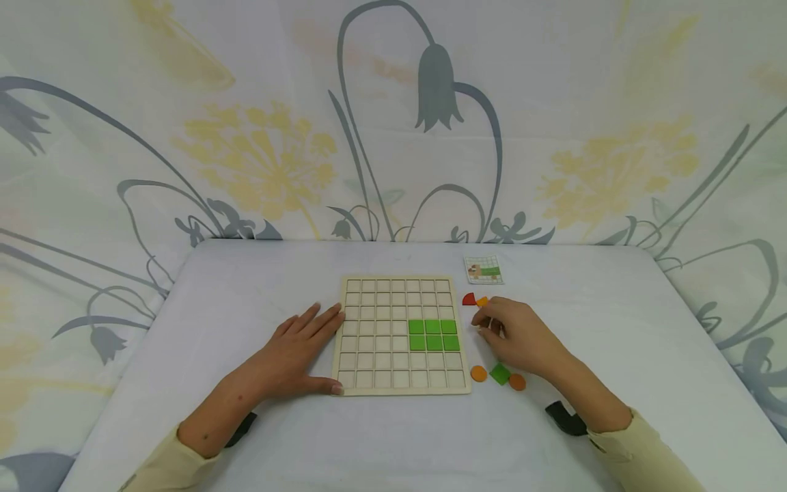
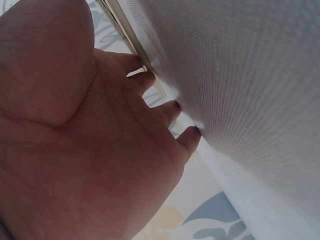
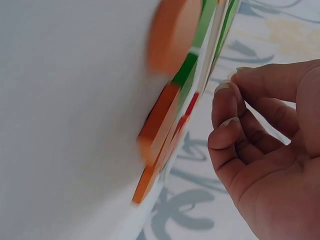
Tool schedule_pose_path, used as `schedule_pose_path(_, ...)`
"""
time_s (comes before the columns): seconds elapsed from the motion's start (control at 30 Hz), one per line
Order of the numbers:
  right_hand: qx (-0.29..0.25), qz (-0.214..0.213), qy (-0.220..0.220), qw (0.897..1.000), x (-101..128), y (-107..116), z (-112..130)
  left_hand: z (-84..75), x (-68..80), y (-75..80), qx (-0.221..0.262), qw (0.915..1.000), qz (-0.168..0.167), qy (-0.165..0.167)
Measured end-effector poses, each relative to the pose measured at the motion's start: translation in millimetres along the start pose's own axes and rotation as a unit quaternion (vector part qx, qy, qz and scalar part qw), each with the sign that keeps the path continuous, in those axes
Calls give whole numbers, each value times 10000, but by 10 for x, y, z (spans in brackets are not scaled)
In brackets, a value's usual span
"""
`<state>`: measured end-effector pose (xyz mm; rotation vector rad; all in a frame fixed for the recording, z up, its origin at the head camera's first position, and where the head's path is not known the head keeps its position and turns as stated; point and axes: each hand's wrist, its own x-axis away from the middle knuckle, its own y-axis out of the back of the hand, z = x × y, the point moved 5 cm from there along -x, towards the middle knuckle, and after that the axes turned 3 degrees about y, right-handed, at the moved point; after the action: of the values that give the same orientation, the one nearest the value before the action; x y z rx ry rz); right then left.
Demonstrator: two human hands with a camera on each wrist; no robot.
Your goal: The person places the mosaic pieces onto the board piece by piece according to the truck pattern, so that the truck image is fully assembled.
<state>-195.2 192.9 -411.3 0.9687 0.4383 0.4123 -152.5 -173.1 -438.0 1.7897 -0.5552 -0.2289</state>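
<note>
A wooden grid board point(image 1: 375, 335) lies in the middle of the white table, with a block of several green tiles point(image 1: 433, 335) set in its right side. My left hand point(image 1: 301, 348) lies flat on the table, its fingers against the board's left edge point(image 2: 125, 25) and its thumb by the near left corner. My right hand point(image 1: 498, 328) hovers just right of the board with curled fingers; I see nothing between the fingertips point(image 3: 225, 100). Nearest to it are a red half-disc point(image 1: 469, 298) and a small orange piece point(image 1: 482, 301).
Two orange discs point(image 1: 478, 373) point(image 1: 517, 382) and a green square point(image 1: 500, 374) lie by the board's near right corner. A small picture card point(image 1: 484, 270) rests behind the board. A flower-printed cloth hangs behind the table point(image 1: 645, 328).
</note>
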Motion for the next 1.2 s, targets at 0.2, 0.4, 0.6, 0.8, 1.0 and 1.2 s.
schedule_pose_path(0.2,105,31,-156,9998,290,124,-154,-6,3,0,-22,10000,17,35)
schedule_pose_path(0.4,183,244,-171,9994,408,144,-204,2,13,6,-37,10000,-2,48)
schedule_pose_path(0.6,130,414,-255,9987,417,128,-233,-2,1,0,-52,10000,-5,9)
schedule_pose_path(0.8,-10,440,-367,9984,428,122,-251,-9,-6,-5,-92,10000,13,36)
schedule_pose_path(1.0,-270,589,-523,9965,420,115,-249,-25,-1,10,-71,10000,30,51)
schedule_pose_path(1.2,-342,551,-519,9965,374,126,-214,-29,-1,19,-19,10000,41,46)
